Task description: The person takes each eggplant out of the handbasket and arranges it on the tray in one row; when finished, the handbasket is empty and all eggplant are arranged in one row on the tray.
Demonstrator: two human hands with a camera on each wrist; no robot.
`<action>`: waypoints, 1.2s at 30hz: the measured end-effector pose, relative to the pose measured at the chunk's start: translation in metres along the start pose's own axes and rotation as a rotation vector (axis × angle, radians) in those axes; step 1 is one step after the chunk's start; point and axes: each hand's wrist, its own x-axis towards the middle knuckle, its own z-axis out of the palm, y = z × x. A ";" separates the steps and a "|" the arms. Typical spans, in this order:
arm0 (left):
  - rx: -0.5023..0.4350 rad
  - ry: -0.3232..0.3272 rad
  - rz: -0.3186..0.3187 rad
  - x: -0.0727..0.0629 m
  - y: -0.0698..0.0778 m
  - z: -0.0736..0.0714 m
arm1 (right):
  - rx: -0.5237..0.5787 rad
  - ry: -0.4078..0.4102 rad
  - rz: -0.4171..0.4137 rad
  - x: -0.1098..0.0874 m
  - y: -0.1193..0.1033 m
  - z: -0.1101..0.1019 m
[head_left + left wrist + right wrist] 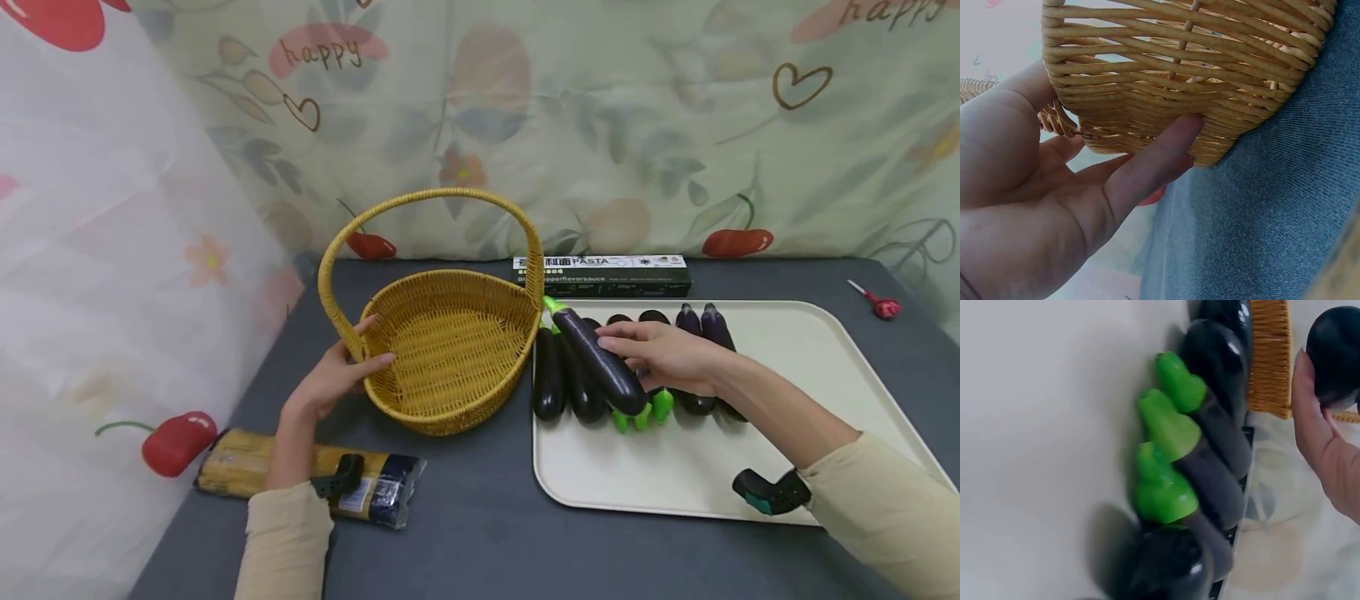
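Note:
My left hand [330,379] holds the left side of a yellow wicker basket [450,358] where the arched handle meets the rim. In the left wrist view, its thumb and fingers lie against the woven wall [1179,75]. Nothing lies inside the basket. My right hand [675,358] grips a dark purple eggplant [600,358], tilted, its green stem end toward the basket's right rim. This eggplant overlaps others on the cream tray [795,400]. The right wrist view shows the held eggplant [1338,356] raised in the fingers, with several green-capped eggplants [1210,456] lying in a row.
A black pasta box [600,279] stands behind the tray against the patterned cloth. At the left front lies a packet of noodles [247,462], under the left forearm in this view. A red wrapped lollipop [885,308] lies at the far right of the dark table [480,533].

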 end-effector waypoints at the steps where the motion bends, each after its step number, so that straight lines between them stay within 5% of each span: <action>1: 0.000 0.000 0.004 0.000 0.000 0.000 | 0.011 -0.009 0.008 -0.002 0.003 -0.001; 10: -0.005 -0.009 0.000 -0.001 0.001 0.000 | 0.073 -0.013 0.031 -0.021 0.022 -0.022; 23: -0.022 -0.011 -0.005 -0.002 0.002 0.000 | 0.116 0.161 0.057 -0.055 0.040 -0.088; 36: -0.017 -0.014 0.002 -0.001 0.000 -0.001 | -0.049 0.296 0.196 -0.071 0.073 -0.145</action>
